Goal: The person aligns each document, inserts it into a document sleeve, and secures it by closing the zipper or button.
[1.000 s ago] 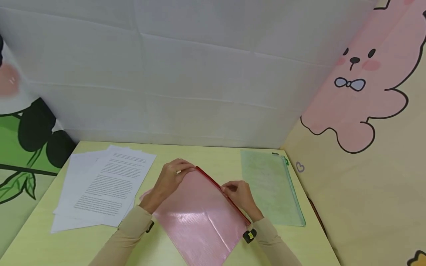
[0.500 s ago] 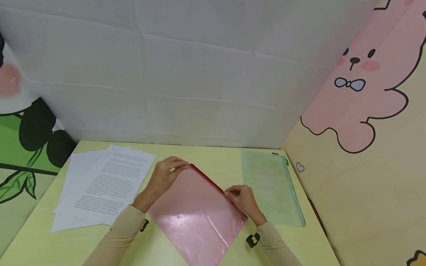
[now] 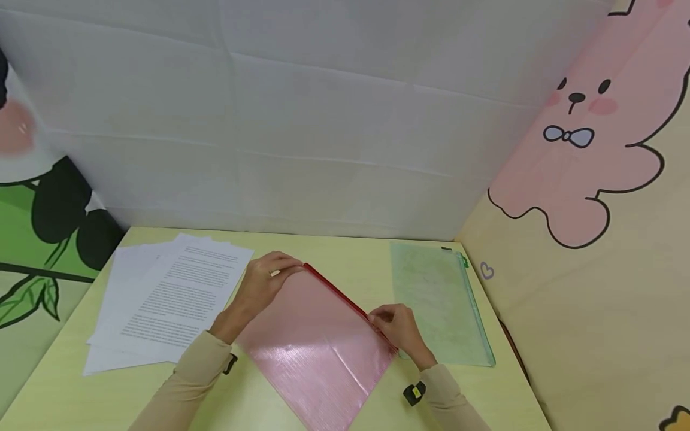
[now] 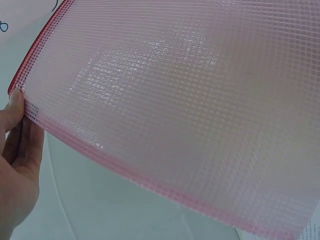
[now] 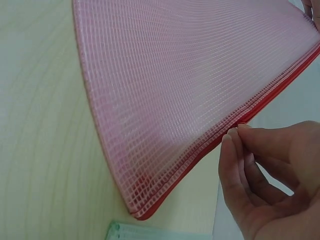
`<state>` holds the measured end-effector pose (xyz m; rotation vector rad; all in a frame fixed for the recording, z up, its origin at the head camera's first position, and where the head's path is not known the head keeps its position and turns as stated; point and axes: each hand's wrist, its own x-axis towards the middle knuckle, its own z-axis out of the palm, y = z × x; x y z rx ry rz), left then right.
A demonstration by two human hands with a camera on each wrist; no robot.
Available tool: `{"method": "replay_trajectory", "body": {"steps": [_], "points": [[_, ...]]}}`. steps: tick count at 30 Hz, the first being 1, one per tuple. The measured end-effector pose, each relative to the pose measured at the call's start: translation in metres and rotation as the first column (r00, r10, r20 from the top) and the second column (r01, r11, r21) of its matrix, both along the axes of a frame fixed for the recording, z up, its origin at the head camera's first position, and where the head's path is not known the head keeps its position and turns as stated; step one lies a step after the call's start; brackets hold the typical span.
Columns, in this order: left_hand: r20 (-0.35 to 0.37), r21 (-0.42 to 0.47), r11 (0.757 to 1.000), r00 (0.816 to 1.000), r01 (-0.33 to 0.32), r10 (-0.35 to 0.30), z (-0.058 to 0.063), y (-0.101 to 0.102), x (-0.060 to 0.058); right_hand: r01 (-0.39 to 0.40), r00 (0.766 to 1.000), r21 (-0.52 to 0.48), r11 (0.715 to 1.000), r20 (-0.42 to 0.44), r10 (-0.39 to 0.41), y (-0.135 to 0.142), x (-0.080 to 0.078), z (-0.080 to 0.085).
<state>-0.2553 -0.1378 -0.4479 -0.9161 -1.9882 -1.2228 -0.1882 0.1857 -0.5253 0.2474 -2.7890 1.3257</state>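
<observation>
A pink translucent mesh zipper pouch (image 3: 323, 347) is held slanted in front of me, its red zipper edge (image 3: 336, 290) running from upper left to lower right. My left hand (image 3: 264, 284) pinches the pouch's upper corner at one end of the zipper; in the left wrist view, thumb and fingers (image 4: 17, 102) meet on that corner. Partway along the zipper, near its lower end, my right hand (image 3: 399, 329) pinches with thumb and forefinger. The right wrist view shows these fingertips (image 5: 235, 135) right at the red edge, hiding what lies between them.
Several printed sheets of paper (image 3: 185, 293) lie overlapping on the table's left side. A green mesh zipper pouch (image 3: 436, 305) lies flat at the right, partly behind my right hand. A white sheet wall (image 3: 323, 149) stands behind the pale yellow table (image 3: 323, 245).
My right hand has moved right and down along the zipper toward its lower end. My left hand has moved left and slightly up, drawing the pink pouch's corner with it.
</observation>
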Motion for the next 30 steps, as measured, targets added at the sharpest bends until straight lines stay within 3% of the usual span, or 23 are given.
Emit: {"method": "replay_trajectory", "body": {"steps": [22,30], "points": [[-0.005,0.019,1.000,1.000,-0.017,0.017,0.006,-0.014,-0.002,-0.035,0.998,-0.077,0.996,0.053,0.039,0.021,0.012,-0.010],[-0.011,0.039,0.999,1.000,-0.024,0.024,0.009,-0.019,-0.002,-0.001,0.998,-0.029,1.000,0.059,0.003,0.028,0.015,-0.014]]}}
